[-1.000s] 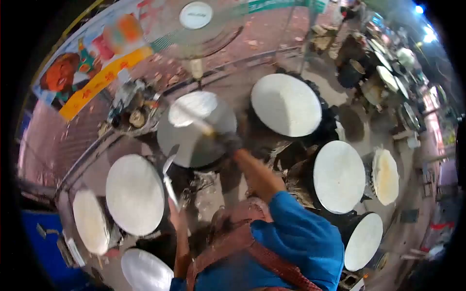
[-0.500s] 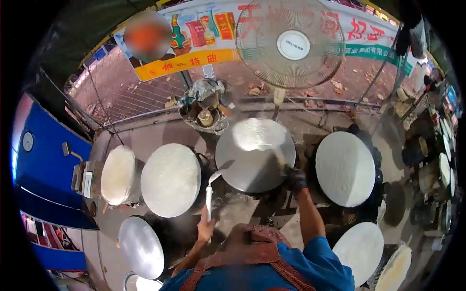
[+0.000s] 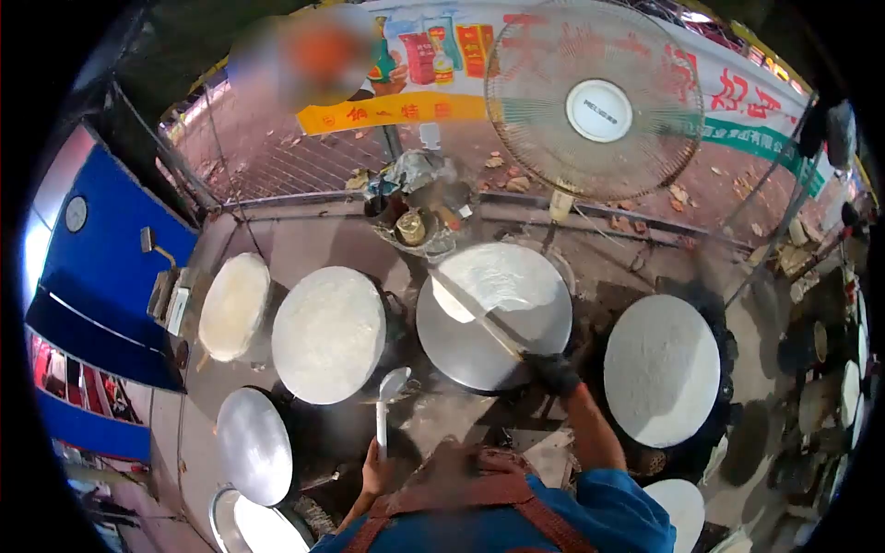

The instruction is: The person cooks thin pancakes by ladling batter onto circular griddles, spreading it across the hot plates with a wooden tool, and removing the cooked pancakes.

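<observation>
1. Head view: nearest, the left hand [image 3: 373, 474] grips a ladle [image 3: 382, 426] by its white handle, the bowl short of the middle griddle [image 3: 452, 348].
2. Farther on, the dark-gloved right hand [image 3: 555, 373] is closed around a wooden spreader [image 3: 499, 335], its blade across the white batter [image 3: 516, 276].
3. That batter coats the griddle's far part.
4. Beyond it, a fan [image 3: 597, 111] stands before a printed banner [image 3: 406, 112].

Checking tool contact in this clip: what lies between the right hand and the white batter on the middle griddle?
The head view shows the spreader there, reaching from the right hand across bare grey griddle to the white batter.
</observation>
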### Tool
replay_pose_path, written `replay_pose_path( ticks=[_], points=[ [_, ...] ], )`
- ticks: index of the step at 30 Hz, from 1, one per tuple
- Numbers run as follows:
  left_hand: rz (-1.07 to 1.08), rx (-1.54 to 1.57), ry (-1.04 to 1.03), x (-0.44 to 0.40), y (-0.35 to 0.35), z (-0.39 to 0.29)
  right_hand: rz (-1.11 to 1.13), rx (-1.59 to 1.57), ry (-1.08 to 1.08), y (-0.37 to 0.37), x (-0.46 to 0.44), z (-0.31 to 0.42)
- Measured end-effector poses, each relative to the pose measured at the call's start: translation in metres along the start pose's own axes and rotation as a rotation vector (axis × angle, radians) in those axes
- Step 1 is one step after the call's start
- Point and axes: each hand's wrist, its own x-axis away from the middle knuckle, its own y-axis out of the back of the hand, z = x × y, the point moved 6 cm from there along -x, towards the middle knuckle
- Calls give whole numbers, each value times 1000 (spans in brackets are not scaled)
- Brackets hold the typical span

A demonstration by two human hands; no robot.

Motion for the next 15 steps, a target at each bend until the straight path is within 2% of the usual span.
replay_pose_path(
  ticks=[2, 4, 7, 10, 12, 14, 15],
  points=[
    [-29, 51, -52, 3, 3, 14, 21, -20, -25, 18, 1, -9],
    [-71, -135, -114, 35, 0, -47, 46, -9, -35, 34, -4, -20],
    [-32, 34, 119, 44, -9, -51, 93, 52, 0, 35, -8, -30],
    [-13, -56, 130, 66, -14, -111, 148, 70, 4, 36, -1, -41],
    [70, 660, 186, 64, -22, -73, 161, 84, 24, 38, -15, -47],
    [83, 1038, 269, 70, -20, -89, 153, 102, 51, 35, -37, -52],
    [55, 1069, 341, 76, -23, -102, 144, 119, 78, 33, -53, -53]
  ],
)
